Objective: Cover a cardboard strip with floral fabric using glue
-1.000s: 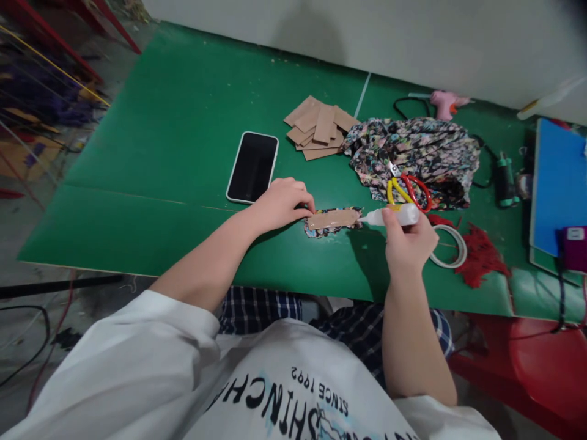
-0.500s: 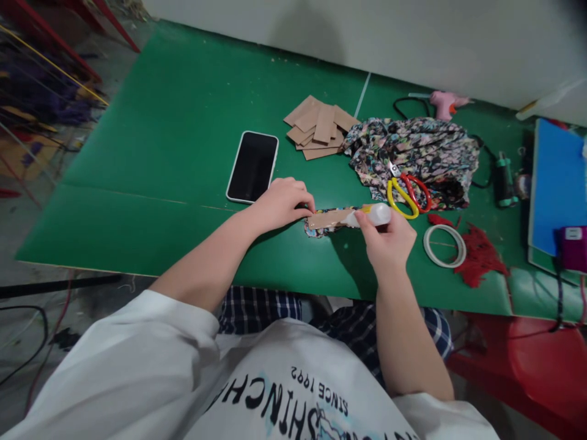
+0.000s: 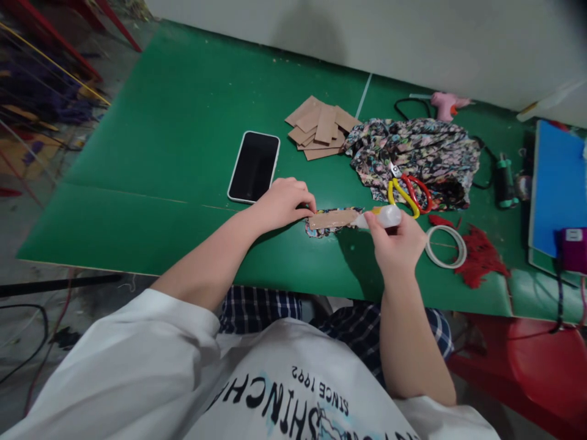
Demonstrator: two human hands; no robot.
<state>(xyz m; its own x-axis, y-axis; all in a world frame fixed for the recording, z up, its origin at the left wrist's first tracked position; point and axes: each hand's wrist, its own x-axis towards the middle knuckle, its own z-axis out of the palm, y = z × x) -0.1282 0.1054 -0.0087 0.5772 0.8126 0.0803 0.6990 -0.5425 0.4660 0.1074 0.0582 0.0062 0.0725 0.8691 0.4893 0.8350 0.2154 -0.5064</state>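
Note:
A brown cardboard strip (image 3: 334, 219) lies on a small piece of floral fabric (image 3: 317, 233), whose ragged edges show around it. Shiny wet-looking streaks run over the strip. My left hand (image 3: 285, 204) is closed at the left end, thumb and forefinger gripping the strip's corner. In my right hand (image 3: 400, 243) is a white glue bottle (image 3: 389, 216), tilted so that its nozzle points left at the strip's right end. Beyond lie a stack of cardboard strips (image 3: 324, 124) and a crumpled floral cloth (image 3: 422, 143).
A phone (image 3: 254, 166) lies left of the strips. Scissors (image 3: 407, 194) with yellow and red handles rest on the cloth's front. A tape roll (image 3: 446, 246) sits beside red scraps (image 3: 480, 256). Farther back are a pink glue gun (image 3: 444, 105) and a blue board (image 3: 557, 186).
My right hand has moved the glue bottle rightward, from over the strip to its right end, baring more of the cardboard. My left hand stays at the left end.

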